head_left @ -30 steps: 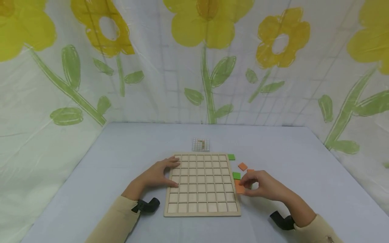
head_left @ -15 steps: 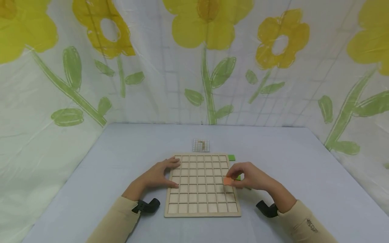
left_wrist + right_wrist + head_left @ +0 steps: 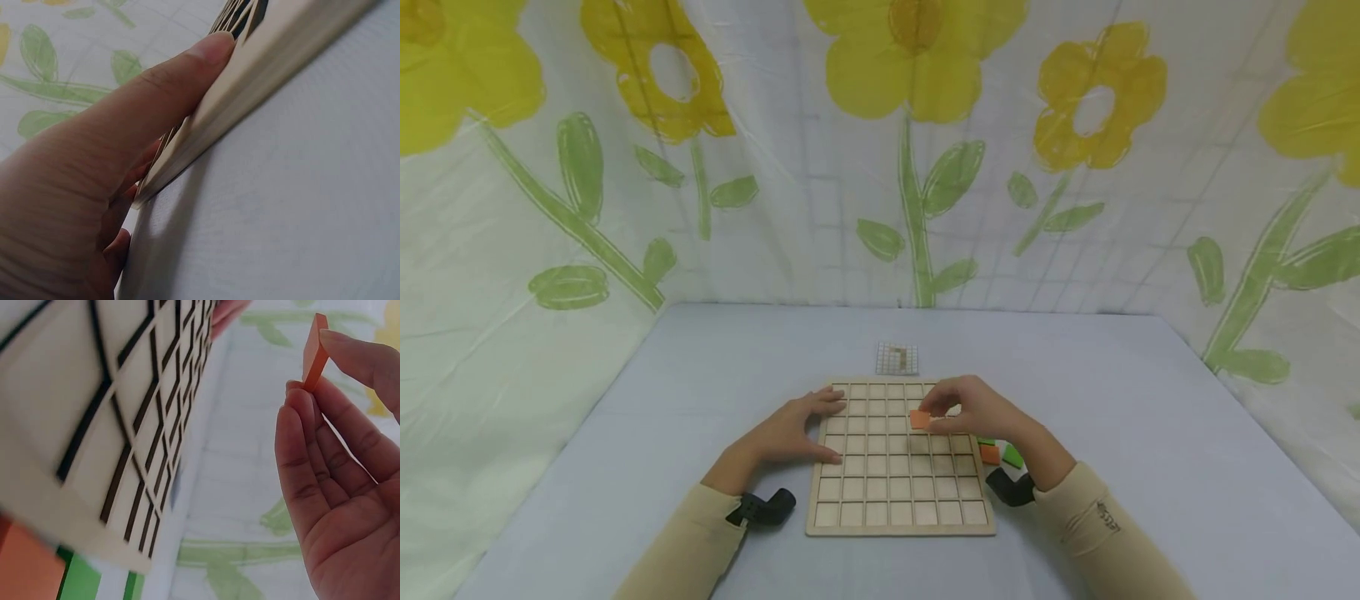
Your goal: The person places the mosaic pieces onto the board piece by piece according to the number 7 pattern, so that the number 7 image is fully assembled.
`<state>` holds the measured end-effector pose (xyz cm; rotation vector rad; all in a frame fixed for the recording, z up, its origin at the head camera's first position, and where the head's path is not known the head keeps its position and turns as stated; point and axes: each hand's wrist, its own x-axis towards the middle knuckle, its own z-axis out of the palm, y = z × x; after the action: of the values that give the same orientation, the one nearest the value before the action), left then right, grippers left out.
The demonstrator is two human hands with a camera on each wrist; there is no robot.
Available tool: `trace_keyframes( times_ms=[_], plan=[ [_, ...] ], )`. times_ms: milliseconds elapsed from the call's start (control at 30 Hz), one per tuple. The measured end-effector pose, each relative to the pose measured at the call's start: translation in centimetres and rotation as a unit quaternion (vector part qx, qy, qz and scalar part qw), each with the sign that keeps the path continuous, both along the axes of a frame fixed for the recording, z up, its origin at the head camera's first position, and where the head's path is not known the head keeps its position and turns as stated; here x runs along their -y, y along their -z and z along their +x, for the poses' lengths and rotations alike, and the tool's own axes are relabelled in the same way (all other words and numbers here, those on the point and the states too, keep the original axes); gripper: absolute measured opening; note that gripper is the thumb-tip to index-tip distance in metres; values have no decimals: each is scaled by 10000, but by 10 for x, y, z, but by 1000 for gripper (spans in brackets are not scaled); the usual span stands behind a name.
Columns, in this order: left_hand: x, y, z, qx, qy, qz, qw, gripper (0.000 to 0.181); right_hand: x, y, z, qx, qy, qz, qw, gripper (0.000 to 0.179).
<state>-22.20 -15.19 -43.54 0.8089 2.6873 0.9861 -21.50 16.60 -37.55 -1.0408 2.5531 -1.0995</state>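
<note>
My right hand (image 3: 976, 410) pinches a small square orange tile (image 3: 920, 419) between thumb and fingertips, above the upper right part of a wooden grid board (image 3: 898, 530). In the right wrist view this tile (image 3: 315, 353) stands on edge in the pinch, apart from the board. The board's square cells are bare wood wherever they show; the right hand covers some. My left hand (image 3: 793, 429) rests at the board's left side, fingers spread and thumb straight. Seen from the left wrist, the thumb (image 3: 169, 81) lies on the board's frame.
To the board's right, partly behind the right wrist, lie an orange tile (image 3: 990, 454) and a green tile (image 3: 1012, 456). A small card with a printed grid (image 3: 897, 358) lies beyond the board's far edge. A flowered curtain (image 3: 820, 208) hangs behind the white table (image 3: 700, 375).
My right hand has picked up an orange tile from beside the board and carried it left and away from me, over the grid. The left hand has stayed in place.
</note>
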Motion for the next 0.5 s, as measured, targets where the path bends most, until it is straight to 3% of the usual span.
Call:
trace_keyframes(
  times_ms=[500],
  plan=[
    [1,1,-1,49,-75,-61,9999,86,44,-4,-26,-2,83,46,10000,22]
  ],
)
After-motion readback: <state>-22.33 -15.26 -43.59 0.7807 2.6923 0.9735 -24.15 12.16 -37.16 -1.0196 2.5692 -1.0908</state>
